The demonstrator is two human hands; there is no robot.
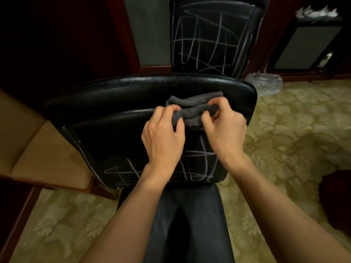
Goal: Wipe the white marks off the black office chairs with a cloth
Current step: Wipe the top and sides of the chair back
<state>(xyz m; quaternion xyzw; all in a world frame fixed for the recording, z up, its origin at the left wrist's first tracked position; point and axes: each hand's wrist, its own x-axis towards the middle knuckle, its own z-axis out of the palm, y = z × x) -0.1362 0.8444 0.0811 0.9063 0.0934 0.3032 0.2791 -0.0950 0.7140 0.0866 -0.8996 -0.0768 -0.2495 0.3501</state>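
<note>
1. My left hand [163,138] & right hand [224,128] both pinch the grey cloth [191,109], fingers curled into its folds. Cloth is bunched up and lies on the upper back of the near chair [121,103].
2. Near chair: top band is free of marks. White marks [199,164] show on the lower back, under & between my wrists, plus more lower left.
3. My forearms cover part of those marks, so can't tell how far they run.
4. Far chair [212,35] stands just behind the near one, its back scribbled w/ white lines all over. The near chair's top edge hides its lower part.
5. Around: tan seat [38,149] at left, touching or nearly touching the near chair's left side; can't tell which. Clear plastic bag [266,82] on the floor at right, beside the far chair. Patterned carpet [294,130] underneath. Dark wood cabinet [307,44] top right.
</note>
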